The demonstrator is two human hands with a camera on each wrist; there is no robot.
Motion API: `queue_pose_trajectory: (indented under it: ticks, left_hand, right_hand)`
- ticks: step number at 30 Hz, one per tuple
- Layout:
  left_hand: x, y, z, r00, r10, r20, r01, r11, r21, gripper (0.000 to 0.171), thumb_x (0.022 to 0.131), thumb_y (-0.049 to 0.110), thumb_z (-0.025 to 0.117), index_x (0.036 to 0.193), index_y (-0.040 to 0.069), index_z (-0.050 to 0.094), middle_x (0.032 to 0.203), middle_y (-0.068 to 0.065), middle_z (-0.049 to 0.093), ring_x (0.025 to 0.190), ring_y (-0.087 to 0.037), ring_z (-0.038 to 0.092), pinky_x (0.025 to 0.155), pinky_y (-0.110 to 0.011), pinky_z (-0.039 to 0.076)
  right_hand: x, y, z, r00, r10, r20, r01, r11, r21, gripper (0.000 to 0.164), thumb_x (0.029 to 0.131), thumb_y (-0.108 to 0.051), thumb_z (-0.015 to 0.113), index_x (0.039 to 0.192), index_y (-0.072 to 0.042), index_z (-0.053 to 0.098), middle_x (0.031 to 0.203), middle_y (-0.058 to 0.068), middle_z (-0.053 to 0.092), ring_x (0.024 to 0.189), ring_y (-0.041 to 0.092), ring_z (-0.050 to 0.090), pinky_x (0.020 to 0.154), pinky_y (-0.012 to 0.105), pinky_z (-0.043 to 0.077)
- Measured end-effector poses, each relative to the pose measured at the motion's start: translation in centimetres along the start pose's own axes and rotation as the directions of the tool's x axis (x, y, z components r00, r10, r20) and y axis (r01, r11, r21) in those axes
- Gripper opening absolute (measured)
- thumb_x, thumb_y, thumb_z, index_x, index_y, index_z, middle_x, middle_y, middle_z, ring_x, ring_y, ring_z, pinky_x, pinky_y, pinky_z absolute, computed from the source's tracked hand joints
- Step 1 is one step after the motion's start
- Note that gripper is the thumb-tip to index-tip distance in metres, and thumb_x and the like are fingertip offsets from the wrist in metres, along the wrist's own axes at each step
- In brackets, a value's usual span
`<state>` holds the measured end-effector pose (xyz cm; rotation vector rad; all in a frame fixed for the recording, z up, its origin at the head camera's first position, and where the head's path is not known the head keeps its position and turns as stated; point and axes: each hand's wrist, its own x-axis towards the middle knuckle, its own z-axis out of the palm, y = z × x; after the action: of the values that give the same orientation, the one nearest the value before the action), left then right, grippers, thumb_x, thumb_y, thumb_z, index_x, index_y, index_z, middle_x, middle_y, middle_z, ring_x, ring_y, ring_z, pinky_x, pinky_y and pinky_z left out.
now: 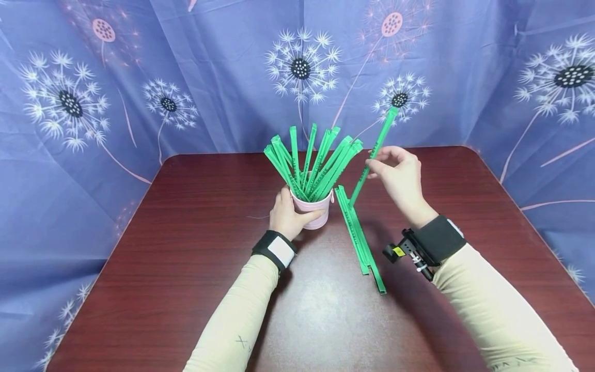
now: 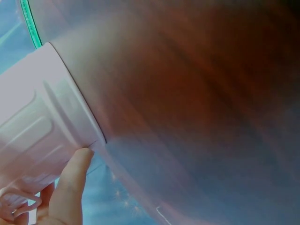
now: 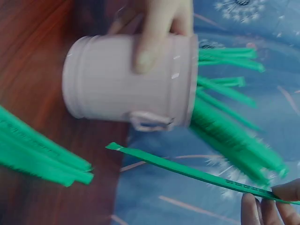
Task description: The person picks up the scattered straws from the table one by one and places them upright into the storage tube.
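A small pale pink bucket stands upright on the table, full of slim green paper-wrapped sticks with dark print that fan out above its rim. My left hand grips the bucket's side, thumb across the front; the left wrist view shows a finger on the bucket wall. Between thumb and fingers, my right hand pinches one green wrapped stick around its middle. That stick slants up to the right, its lower end overlapping the loose pile in the head view. In the right wrist view its far end points below the bucket.
Several more green wrapped sticks lie side by side on the dark red table, just right of the bucket. A blue curtain with dandelion prints hangs behind and at both sides of the table.
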<state>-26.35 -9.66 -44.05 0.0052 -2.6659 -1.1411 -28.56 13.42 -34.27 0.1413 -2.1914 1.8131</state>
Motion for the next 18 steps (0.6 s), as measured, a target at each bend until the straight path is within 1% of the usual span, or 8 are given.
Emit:
queue_pose_trajectory:
  ticks: [3,5,9,13,18]
  left_hand:
    - [-0.1,0.1,-0.1,1.0,0.009,-0.01,-0.009,1.0,-0.001,0.096,0.067,0.042,0.089,0.141,0.006,0.04,0.13,-0.02,0.055,0.12,-0.04,0.057,0.096,-0.056,0.049]
    - [-0.1,0.1,-0.1,1.0,0.009,-0.009,-0.009,1.0,0.003,0.096,0.067,0.042,0.089,0.141,0.006,0.039,0.13,-0.02,0.055,0.12,-0.04,0.057,0.096,-0.056,0.049]
    - [0.0,0.0,0.0,1.0,0.007,-0.006,-0.007,1.0,0.005,0.096,0.067,0.043,0.088,0.141,0.005,0.039,0.13,-0.02,0.055,0.119,-0.04,0.057,0.096,-0.056,0.049]
    - [0.0,-0.1,0.1,1.0,0.016,-0.018,-0.016,1.0,0.007,0.096,0.067,0.043,0.089,0.14,0.005,0.04,0.128,-0.02,0.056,0.118,-0.04,0.058,0.094,-0.056,0.05]
    - [0.0,-0.3,0.4,0.999,0.025,-0.036,-0.025,1.0,0.017,0.095,0.065,0.042,0.09,0.139,0.006,0.041,0.125,-0.019,0.057,0.117,-0.039,0.059,0.092,-0.055,0.051]
  right_hand:
    - [-0.2,-1.0,0.2,0.999,-0.029,-0.024,0.03,0.998,0.054,0.01,0.085,-0.003,0.07,0.095,-0.004,0.068,0.075,-0.008,0.07,0.06,0.008,0.069,0.064,0.026,0.059]
    - [-0.4,-1.7,0.4,0.998,-0.048,-0.033,0.051,0.996,0.072,0.01,0.085,-0.003,0.07,0.094,-0.005,0.068,0.073,-0.009,0.07,0.059,0.008,0.069,0.063,0.025,0.059]
    - [-0.6,-2.7,0.7,0.996,-0.078,-0.034,0.082,0.985,0.15,0.01,0.083,-0.001,0.072,0.092,-0.005,0.068,0.072,-0.008,0.07,0.058,0.01,0.069,0.062,0.025,0.059]
    - [-0.8,-3.3,1.0,0.994,-0.105,-0.021,0.107,0.964,0.243,0.01,0.083,0.001,0.071,0.09,-0.003,0.066,0.071,-0.004,0.07,0.058,0.01,0.069,0.063,0.027,0.059]
    - [-0.9,-3.6,1.3,0.994,-0.106,-0.018,0.106,0.948,0.3,0.011,0.083,0.003,0.071,0.085,-0.004,0.063,0.07,-0.003,0.07,0.059,0.01,0.07,0.064,0.027,0.06]
